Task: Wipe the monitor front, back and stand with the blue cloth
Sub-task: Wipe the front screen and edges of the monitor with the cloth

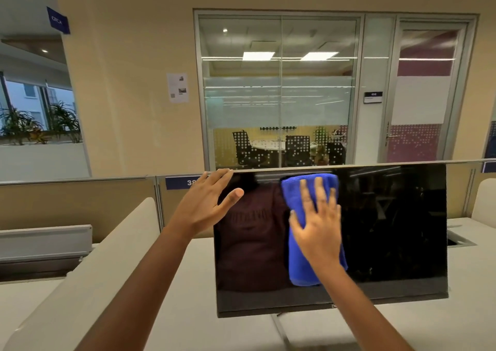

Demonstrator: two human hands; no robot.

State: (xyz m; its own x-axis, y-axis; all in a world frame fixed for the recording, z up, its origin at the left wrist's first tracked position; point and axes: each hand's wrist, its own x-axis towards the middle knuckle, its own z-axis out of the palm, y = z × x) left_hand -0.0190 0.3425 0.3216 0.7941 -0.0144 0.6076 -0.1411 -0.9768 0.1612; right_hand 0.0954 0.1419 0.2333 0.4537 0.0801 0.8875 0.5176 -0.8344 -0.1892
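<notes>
**Pale desk, one monitor**

We see a pale desk (pixel 193 283) carrying the monitor (pixel 389 229), which stands on a thin silver stand (pixel 281 326) with its dark screen upright. Toward the desk's far right we make out a recessed cable hatch (pixel 460 240). A cream divider (pixel 80 270) borders the left side.

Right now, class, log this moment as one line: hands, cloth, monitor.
left hand: open, at monitor top-left corner | right hand: flat, pressing blue cloth on monitor front | stage: front wipe
</notes>
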